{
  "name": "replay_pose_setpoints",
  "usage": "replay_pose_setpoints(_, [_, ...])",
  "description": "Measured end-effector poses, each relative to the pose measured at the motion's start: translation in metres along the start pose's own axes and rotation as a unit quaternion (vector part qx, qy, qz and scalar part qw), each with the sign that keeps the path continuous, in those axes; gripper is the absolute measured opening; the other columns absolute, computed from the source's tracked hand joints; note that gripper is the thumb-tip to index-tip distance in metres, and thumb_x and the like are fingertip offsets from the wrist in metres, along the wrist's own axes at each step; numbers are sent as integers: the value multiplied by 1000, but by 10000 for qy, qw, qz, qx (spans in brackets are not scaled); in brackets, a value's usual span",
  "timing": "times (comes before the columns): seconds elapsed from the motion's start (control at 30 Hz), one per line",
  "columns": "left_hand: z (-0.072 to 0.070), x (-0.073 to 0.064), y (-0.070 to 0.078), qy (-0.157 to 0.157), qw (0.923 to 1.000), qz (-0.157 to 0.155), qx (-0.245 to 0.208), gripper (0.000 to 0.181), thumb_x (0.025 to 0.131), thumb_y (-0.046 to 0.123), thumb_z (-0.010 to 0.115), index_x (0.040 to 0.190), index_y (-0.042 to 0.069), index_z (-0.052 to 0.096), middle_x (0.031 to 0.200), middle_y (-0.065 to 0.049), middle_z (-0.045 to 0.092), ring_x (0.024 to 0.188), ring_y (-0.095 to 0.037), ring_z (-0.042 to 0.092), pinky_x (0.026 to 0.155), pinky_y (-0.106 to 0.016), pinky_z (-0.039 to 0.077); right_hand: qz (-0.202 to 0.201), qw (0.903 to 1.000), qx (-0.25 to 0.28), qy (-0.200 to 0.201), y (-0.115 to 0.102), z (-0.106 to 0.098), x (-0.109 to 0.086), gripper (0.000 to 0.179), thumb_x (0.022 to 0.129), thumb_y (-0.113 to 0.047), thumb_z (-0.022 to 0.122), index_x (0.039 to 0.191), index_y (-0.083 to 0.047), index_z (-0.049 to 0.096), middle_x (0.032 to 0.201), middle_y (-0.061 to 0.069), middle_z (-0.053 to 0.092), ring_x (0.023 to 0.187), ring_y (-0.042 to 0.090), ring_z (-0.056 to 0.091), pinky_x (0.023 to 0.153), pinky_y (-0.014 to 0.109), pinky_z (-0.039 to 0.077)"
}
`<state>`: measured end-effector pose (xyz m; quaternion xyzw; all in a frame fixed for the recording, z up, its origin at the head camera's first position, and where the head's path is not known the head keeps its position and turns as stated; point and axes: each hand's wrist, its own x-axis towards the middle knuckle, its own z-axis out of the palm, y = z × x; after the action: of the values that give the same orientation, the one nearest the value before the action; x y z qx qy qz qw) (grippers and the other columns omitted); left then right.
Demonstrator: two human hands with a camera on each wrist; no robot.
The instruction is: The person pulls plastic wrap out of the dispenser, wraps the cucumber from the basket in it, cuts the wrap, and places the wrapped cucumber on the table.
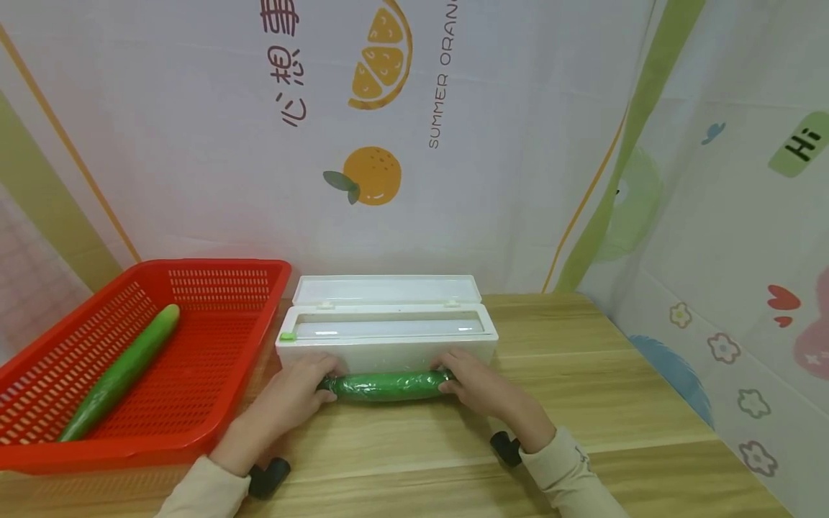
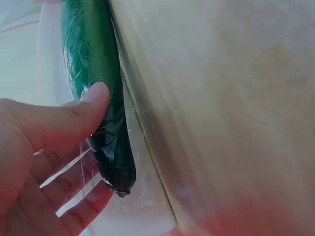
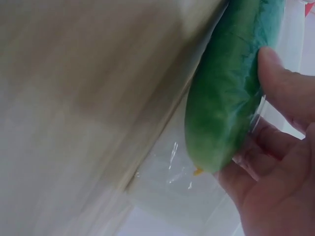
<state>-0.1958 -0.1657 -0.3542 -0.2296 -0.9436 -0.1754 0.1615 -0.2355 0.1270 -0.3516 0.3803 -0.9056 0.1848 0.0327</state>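
Observation:
A green cucumber [image 1: 388, 387] wrapped in clear plastic film lies crosswise in front of a white cling film dispenser [image 1: 388, 354]. My left hand [image 1: 299, 388] grips its left end; in the left wrist view the thumb [image 2: 93, 105] lies on top and the fingers curl behind the dark tip. At the other end my right hand [image 1: 476, 381] holds the cucumber, with its thumb [image 3: 275, 73] on the side in the right wrist view. Loose film [image 3: 172, 172] spreads past the cucumber's ends. The dispenser's lid [image 1: 387, 289] stands raised, and a green slider [image 1: 288, 336] sits at its left corner.
A red plastic basket [image 1: 223, 424] stands to the left with an unwrapped cucumber [image 1: 126, 370] inside. Beneath everything is a wooden table [image 1: 622, 388], with a printed cloth [image 1: 518, 180] hanging behind it.

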Motion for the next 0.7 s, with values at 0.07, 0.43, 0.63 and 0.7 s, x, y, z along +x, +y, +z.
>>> replay_pose_setpoints(0.07, [0,1,-1,11,10000,4,-66,31,68,3,79,91,16,63,92,2,65,88,-16,60,80,-38,50,22,10000,66,-41,1,0,1,24,88,-8,60,111,-3,55,110,9,58,105,22,54,90,39,46])
replay_pose_setpoints(0.43, [3,1,-10,29,9987,-71,-498,24,71,7,77,90,14,65,88,4,66,85,-16,60,78,-38,51,189,9980,526,-303,9,0,4,23,91,-11,56,113,-2,55,114,11,59,109,25,54,93,42,45])
replay_pose_setpoints(0.63, [3,1,-12,-84,9973,-263,-682,23,73,8,76,92,12,64,89,2,67,85,-15,60,79,-39,51,187,9977,536,-378,11,-1,4,24,92,-13,54,114,-2,56,114,12,60,109,26,55,93,43,44])
replay_pose_setpoints(0.7, [3,1,-12,-153,9965,-304,-758,22,74,9,75,94,11,63,90,1,66,85,-15,59,79,-39,51,171,9977,526,-396,11,-2,4,24,93,-14,54,113,-2,56,114,12,60,109,26,55,94,44,44])
